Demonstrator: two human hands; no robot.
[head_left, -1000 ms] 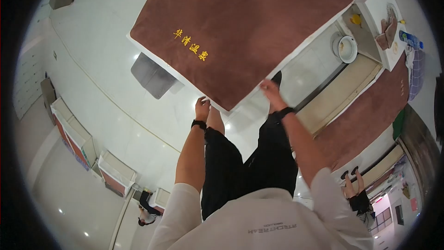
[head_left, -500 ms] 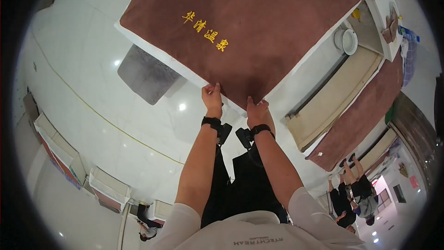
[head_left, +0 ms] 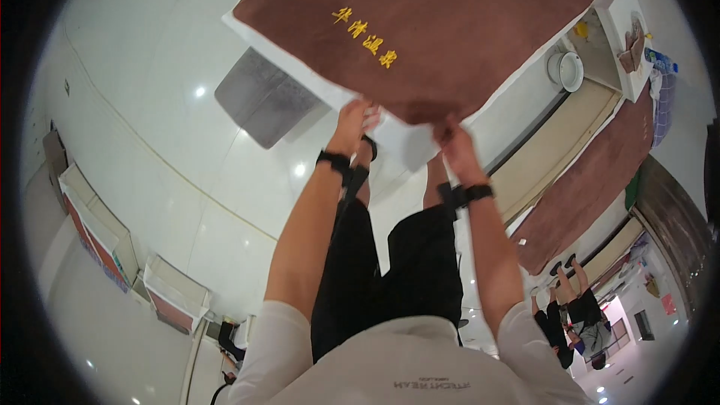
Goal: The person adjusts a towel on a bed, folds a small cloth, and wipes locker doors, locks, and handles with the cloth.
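A brown cloth (head_left: 450, 37) with yellow embroidered characters lies over a white cloth (head_left: 292, 64) on a bed-like surface. At its near edge, my left hand (head_left: 355, 126) has its fingers closed on the brown cloth's border. My right hand (head_left: 456, 146) pinches the same cloth near its right corner, slightly blurred. Between the hands the brown edge runs roughly straight, with white fabric showing under it. Black bands are on both wrists.
A grey stool (head_left: 266, 97) stands left of the bed. To the right are a white basin (head_left: 565, 71), a white cabinet (head_left: 626, 30) and another bed with a brown cloth (head_left: 585, 187). Two people (head_left: 581, 322) stand at the lower right.
My hands have moved farther apart, the right one rightward and up. The cloth's near corner has been drawn up into a wider, flatter edge. The view has shifted slightly.
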